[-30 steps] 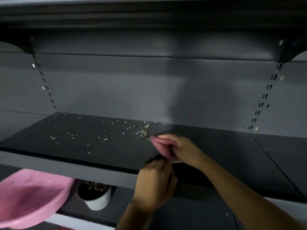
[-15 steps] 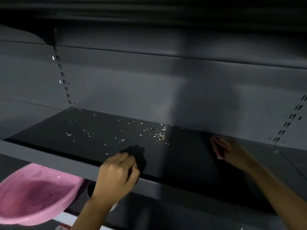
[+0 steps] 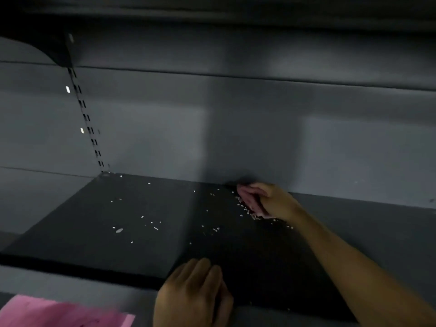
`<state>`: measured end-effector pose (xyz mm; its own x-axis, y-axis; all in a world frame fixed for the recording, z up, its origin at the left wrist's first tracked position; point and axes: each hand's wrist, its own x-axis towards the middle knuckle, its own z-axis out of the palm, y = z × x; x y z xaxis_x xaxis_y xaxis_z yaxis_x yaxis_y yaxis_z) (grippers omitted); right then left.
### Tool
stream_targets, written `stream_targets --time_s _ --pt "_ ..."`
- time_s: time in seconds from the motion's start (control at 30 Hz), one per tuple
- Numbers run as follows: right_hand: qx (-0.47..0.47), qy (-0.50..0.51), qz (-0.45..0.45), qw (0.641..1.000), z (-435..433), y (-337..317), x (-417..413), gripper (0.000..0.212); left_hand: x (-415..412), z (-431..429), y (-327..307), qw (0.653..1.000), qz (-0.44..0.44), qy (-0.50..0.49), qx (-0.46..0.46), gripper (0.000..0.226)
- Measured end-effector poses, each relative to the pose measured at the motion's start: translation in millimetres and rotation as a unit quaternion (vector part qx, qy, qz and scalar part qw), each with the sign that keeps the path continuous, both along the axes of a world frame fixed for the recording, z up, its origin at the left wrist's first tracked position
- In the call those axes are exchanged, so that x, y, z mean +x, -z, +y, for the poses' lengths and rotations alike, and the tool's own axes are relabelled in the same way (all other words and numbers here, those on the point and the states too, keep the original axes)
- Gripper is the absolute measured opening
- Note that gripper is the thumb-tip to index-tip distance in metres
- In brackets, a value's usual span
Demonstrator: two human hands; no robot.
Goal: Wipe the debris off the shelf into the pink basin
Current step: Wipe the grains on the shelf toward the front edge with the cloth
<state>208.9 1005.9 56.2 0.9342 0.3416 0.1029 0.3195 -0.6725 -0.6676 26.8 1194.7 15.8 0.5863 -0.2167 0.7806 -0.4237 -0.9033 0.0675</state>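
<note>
Right hand grips pink cloth at back of shelf, apparently to drag debris toward pink basin. Left hand, fingers relaxed, steadies shelf's front edge.

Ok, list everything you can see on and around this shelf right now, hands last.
shelf: one, black, across the middle of the view
debris: many specks, pale, scattered over the shelf's left and middle, thickest beside the cloth
pink cloth: one, pink, at the shelf's rear, bunched in the right hand
pink basin: one, pink, bottom left, below the shelf's front edge, only partly in frame
back panel: one, grey, behind the shelf
slotted upright: one, dark slots, at the left of the back panel
left hand: one, rests on the shelf's front edge, holding nothing
right hand: one, grips the pink cloth
</note>
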Motion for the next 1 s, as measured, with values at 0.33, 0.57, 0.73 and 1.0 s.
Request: stream_targets --time_s 0.33,0.57,0.73,1.0 --pt "-0.137 0.172 0.052 0.974 -107 -20 -76 0.033 0 -2 3 1.0 0.016 0.017 -0.011 0.02" --pt "-0.208 0.092 -0.022 0.974 -49 10 -81 0.065 0 -4 4 1.0 0.009 0.0 -0.012 0.02" --pt "-0.142 -0.041 -0.049 0.988 32 14 -66 0.061 -1 1 6 1.0 0.009 0.015 0.009 0.019" --pt "0.042 -0.083 -0.081 0.992 -34 -30 -98 0.051 -4 3 3 0.999 0.001 0.04 -0.002 0.019"
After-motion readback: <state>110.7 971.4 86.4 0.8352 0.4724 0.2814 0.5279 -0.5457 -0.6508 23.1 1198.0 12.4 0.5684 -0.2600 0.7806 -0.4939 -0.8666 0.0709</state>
